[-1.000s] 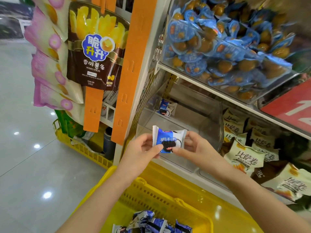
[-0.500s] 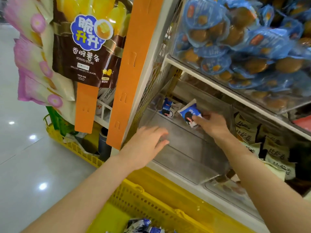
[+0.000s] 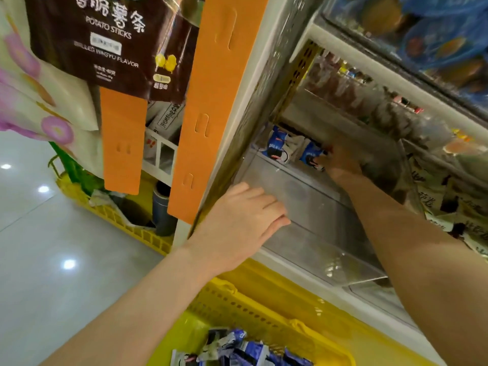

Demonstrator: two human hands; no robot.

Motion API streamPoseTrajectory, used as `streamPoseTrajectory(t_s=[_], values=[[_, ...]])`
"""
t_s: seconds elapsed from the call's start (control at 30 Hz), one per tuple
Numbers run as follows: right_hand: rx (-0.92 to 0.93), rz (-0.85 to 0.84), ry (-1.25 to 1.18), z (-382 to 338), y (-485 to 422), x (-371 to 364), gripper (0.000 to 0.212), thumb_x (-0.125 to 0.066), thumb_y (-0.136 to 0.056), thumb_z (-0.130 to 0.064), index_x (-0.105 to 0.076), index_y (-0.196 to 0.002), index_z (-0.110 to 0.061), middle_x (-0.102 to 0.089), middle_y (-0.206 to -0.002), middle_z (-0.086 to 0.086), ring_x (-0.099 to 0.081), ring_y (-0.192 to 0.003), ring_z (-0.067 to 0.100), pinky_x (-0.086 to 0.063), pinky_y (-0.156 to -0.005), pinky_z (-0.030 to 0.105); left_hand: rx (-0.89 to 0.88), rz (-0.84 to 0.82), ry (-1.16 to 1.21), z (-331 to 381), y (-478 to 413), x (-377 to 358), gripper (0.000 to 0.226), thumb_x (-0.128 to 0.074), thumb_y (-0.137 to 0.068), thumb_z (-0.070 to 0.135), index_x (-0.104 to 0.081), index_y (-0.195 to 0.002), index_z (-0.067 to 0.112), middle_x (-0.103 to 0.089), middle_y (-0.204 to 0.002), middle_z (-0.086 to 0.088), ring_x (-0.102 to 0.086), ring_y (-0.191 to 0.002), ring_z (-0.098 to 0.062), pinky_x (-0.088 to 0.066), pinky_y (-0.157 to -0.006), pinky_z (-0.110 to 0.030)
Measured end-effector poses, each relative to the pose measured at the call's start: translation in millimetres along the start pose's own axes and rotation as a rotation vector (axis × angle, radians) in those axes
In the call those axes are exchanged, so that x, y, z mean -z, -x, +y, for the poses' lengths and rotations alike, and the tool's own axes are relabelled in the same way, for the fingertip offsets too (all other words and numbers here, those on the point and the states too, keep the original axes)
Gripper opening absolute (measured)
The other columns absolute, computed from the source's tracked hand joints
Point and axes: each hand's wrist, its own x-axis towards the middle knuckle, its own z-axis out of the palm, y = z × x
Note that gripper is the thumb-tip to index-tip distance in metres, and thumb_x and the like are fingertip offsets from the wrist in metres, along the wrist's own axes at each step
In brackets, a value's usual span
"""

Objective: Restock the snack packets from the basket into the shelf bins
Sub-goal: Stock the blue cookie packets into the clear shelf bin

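Observation:
A clear shelf bin [image 3: 330,260] stands on the lower shelf. One blue-and-white snack packet [image 3: 277,143] lies at its back left corner. My right hand [image 3: 343,165] reaches deep into the bin and pinches a second blue-and-white packet [image 3: 310,154] right beside the first. My left hand [image 3: 243,220] rests with straight fingers on the bin's front left edge and holds nothing. Below me is the yellow basket [image 3: 237,299], with several more blue-and-white packets [image 3: 237,350] in it.
The upper shelf carries a bin of blue-wrapped snacks [image 3: 435,35]. Beige packets [image 3: 435,207] fill the bin to the right. Orange hanging strips [image 3: 219,101], a brown potato-sticks bag [image 3: 118,35] and pink bags [image 3: 26,88] hang at the left. Another yellow basket [image 3: 118,220] sits on the floor.
My right hand has carried the packet from in front of the bin to its back, beside the first packet. My left hand let go and came to rest on the bin's front edge.

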Motion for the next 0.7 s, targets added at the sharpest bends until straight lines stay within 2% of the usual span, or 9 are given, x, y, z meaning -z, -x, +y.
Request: streamPoseTrajectory(t_s=[0.13, 0.33, 0.43, 0.57, 0.63, 0.7], values=[[0.072, -0.002, 0.259, 4.4, -1.6, -3.7, 0.04, -0.058, -0.092, -0.02, -0.052, -0.13, -0.01, -0.048, -0.135, 0.017, -0.048, -0.12, 0.034, -0.038, -0.104, 0.045, 0.008, 0.0, 0.007, 0.2, -1.4, -0.9, 0.035, -0.036, -0.095, 0.033, -0.068, -0.091, 0.019, -0.067, -0.084, 0.006, -0.059, -0.076, -0.012, -0.029, -0.073, -0.023], [0.102, 0.054, 0.427, -1.1, 4.5, -3.6, 0.038, -0.054, -0.094, -0.024, -0.052, -0.13, -0.01, -0.05, -0.132, 0.019, -0.05, -0.118, 0.034, -0.041, -0.102, 0.042, 0.025, -0.013, 0.012, -0.3, 0.8, -2.9, 0.032, -0.037, -0.095, 0.032, -0.066, -0.091, 0.021, -0.066, -0.085, 0.008, -0.057, -0.077, -0.012, -0.031, -0.077, -0.024], [0.095, 0.037, 0.325, -8.4, 15.6, 4.3, 0.039, -0.05, -0.096, -0.027, -0.049, -0.129, -0.006, -0.051, -0.131, 0.018, -0.05, -0.117, 0.033, -0.042, -0.098, 0.038, 0.036, -0.023, -0.004, 1.5, -0.2, -1.0, 0.034, -0.034, -0.096, 0.033, -0.066, -0.092, 0.02, -0.066, -0.086, 0.007, -0.057, -0.079, -0.013, -0.029, -0.077, -0.024], [0.22, 0.114, 0.133, -29.0, 64.1, 19.0, 0.033, -0.042, -0.099, -0.031, -0.054, -0.119, -0.008, -0.059, -0.114, 0.016, -0.056, -0.102, 0.03, -0.038, -0.076, 0.03, 0.069, -0.053, -0.037, 6.0, 1.1, 1.8, 0.036, -0.03, -0.097, 0.035, -0.063, -0.099, 0.021, -0.065, -0.095, 0.006, -0.054, -0.089, -0.013, -0.03, -0.084, -0.026], [0.325, 0.136, -0.017, -30.3, 105.0, 26.7, 0.031, -0.042, -0.098, -0.032, -0.056, -0.118, -0.013, -0.063, -0.108, 0.009, -0.059, -0.094, 0.02, -0.041, -0.075, 0.028, 0.095, -0.033, -0.062, 9.2, 2.3, 2.4, 0.034, -0.032, -0.098, 0.034, -0.062, -0.102, 0.02, -0.065, -0.099, 0.004, -0.052, -0.094, -0.014, -0.032, -0.088, -0.029], [0.415, 0.112, -0.1, -23.8, 151.3, 34.7, 0.032, -0.04, -0.097, -0.037, -0.055, -0.12, -0.021, -0.062, -0.111, -0.001, -0.056, -0.093, 0.009, -0.043, -0.079, 0.026, 0.126, -0.013, -0.074, 12.7, 4.8, 4.2, 0.029, -0.036, -0.099, 0.031, -0.061, -0.106, 0.018, -0.063, -0.103, 0.002, -0.051, -0.098, -0.016, -0.03, -0.093, -0.029]])
